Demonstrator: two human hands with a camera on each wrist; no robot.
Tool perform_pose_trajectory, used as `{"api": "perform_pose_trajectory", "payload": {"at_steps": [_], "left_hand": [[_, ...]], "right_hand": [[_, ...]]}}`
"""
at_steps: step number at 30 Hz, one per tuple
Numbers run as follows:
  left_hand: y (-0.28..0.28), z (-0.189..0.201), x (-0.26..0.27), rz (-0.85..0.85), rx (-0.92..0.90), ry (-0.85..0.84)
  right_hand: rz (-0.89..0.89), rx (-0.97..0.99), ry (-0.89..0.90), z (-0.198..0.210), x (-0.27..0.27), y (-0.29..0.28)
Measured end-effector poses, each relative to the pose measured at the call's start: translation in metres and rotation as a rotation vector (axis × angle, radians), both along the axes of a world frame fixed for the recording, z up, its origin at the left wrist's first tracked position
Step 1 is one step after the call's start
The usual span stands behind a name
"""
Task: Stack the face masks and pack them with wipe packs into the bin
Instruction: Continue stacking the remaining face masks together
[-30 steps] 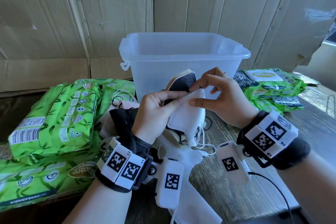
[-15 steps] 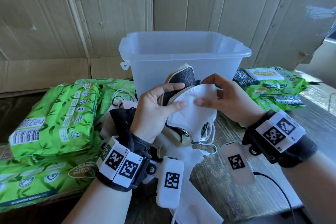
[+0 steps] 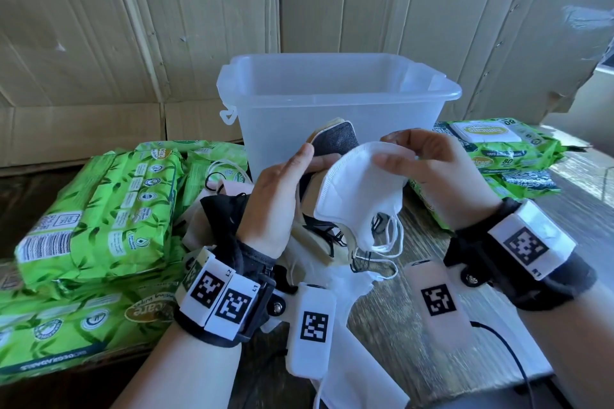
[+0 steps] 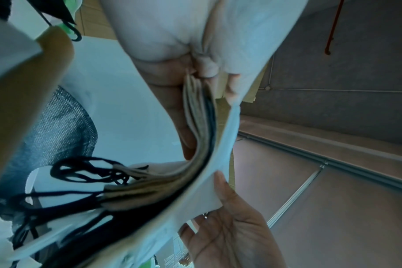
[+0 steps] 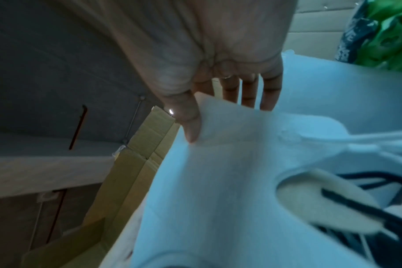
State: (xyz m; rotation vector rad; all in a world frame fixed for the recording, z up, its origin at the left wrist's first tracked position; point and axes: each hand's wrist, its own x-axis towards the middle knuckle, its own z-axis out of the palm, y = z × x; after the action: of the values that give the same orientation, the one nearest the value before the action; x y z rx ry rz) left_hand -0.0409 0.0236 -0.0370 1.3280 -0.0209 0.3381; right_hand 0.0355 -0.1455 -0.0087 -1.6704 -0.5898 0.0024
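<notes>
Holding: left hand (image 3: 279, 196) gripped the beige-and-black mask stack (image 3: 332, 149); right hand (image 3: 442, 183) pinched a white folded mask (image 3: 358, 196).
Bin: clear plastic tub (image 3: 332, 103) looked empty.
Labels: green wipe packs (image 3: 99, 202) read "care", "80".

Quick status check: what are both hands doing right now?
Left hand grips mask stack. Right hand pinches white mask against it. Bin behind, nothing visible inside. Nothing blocking.
</notes>
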Motion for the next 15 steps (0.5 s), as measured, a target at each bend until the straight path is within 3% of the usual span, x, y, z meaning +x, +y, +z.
{"api": "perform_pose_trajectory", "payload": {"at_steps": [6,11,15], "left_hand": [[-0.0051,0.0019,-0.004,-0.061,-0.001,-0.045],[-0.0071,-0.0039,-0.0022,-0.023,0.191,-0.105],[-0.0057,-0.0061,0.0002,0.003,0.228,-0.096]], "right_hand": [[-0.006,0.093,0.171,0.002,-0.0023,0.0044],[-0.044,0.109,0.239,0.0015,-0.0018,0.0068],[-0.065,0.073,0.269,0.001,-0.0025,0.0078]]}}
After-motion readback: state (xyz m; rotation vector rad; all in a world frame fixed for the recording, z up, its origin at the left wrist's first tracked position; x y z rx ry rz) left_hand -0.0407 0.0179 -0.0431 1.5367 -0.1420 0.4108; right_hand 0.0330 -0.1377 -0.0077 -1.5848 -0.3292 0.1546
